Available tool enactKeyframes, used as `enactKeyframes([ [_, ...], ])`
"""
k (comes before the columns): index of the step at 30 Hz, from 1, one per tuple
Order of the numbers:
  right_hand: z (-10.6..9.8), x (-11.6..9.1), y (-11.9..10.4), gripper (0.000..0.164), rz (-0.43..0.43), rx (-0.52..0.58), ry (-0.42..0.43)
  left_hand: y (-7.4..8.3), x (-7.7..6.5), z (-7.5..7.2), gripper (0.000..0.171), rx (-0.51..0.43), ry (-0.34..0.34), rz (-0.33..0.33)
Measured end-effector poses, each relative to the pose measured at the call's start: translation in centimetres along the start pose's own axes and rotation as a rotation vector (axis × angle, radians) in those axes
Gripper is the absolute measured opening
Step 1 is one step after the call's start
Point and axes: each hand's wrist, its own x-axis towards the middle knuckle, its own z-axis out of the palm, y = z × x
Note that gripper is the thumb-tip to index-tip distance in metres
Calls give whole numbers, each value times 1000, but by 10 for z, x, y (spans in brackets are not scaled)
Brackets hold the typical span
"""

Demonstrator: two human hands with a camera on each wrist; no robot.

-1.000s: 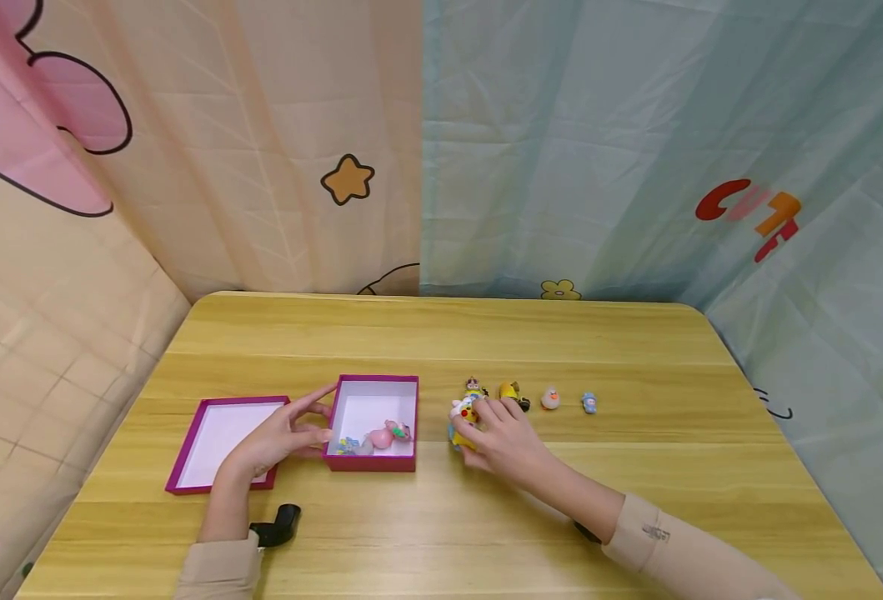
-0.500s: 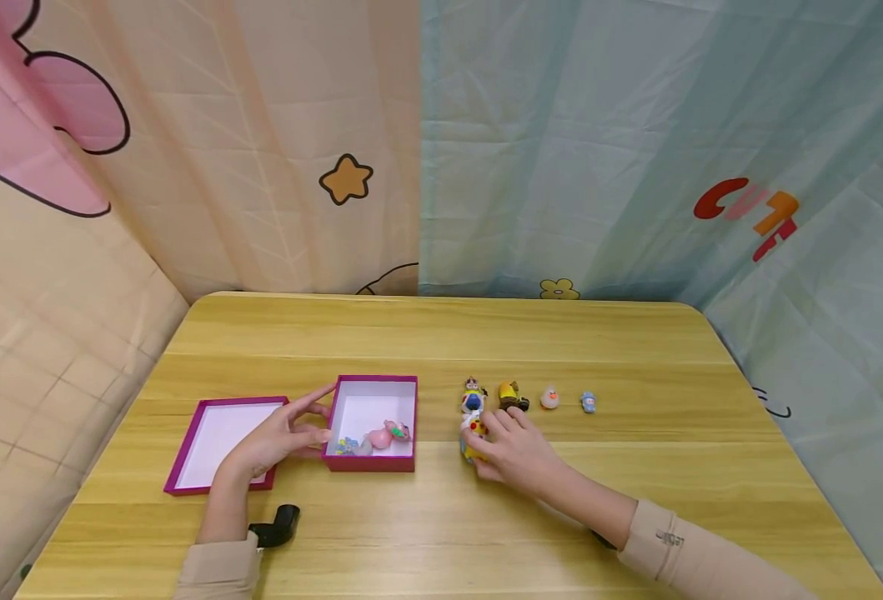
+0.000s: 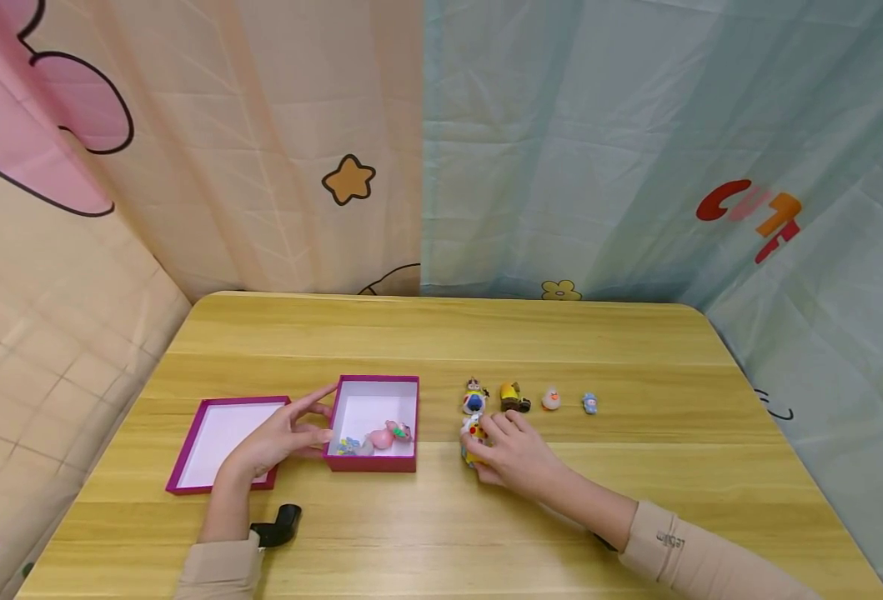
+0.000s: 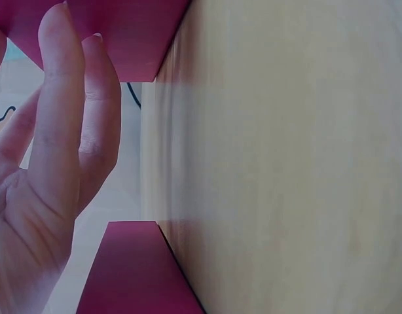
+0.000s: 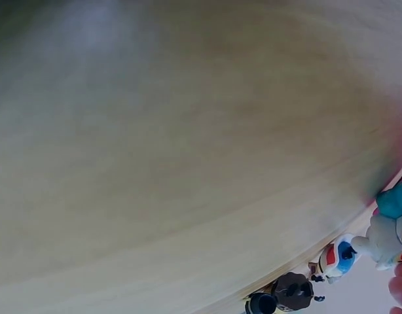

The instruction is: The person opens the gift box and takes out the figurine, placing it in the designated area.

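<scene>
- Head view: the wood-grain counter (image 3: 441, 342) ends in a straight back edge with rounded corners, and folded cloth (image 3: 261, 167) hangs behind it.
- Right hand (image 3: 524, 454): its fingers pinch a spotted figure (image 3: 474, 433), moulded in white and yellow with red dots, just in front of the crowned figure (image 3: 474, 398); whether the two figures touch cannot be told.
- Beyond those fingers, a row runs rightward along the counter: a yellow-and-dark figure (image 3: 511, 396), a rounded white figure (image 3: 551, 400) and a small blue figure (image 3: 589, 403), with wood showing between them.
- Left hand (image 3: 279, 437): fingers and thumb apart, resting at the left wall of a square magenta box (image 3: 373, 462) with a pale lining. A rounded pink toy (image 3: 384, 436) and smaller blue-and-yellow pieces (image 3: 348, 447) lie at its near end.
- A strip of wood separates the box from the spotted figure; on the other side, a shallow magenta lid (image 3: 216, 433) lies partly beneath the left hand.
- Left wrist view: straight-edged, smooth walls of box and lid stand apart, the extended fingers between them, tips against the box.
- Right wrist view: blurred wood fills most; teal and white parts of the spotted figure meet fingertips at the right border, their grip cut off.
</scene>
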Motion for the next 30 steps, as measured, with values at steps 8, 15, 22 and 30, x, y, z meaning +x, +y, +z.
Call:
enactKeyframes([
  [8,-1,0,-1,37,4,-2,-18,-1,0,0,75,4,1,2],
  [15,-5,-1,-3,36,18,22,-46,-2,1,-1,76,-13,-7,11],
  [22,-5,-1,-5,34,22,54,-46,-3,2,-1,77,-20,-2,15],
  [30,-5,-3,-6,36,34,73,-60,-3,1,-1,77,-13,-8,15],
])
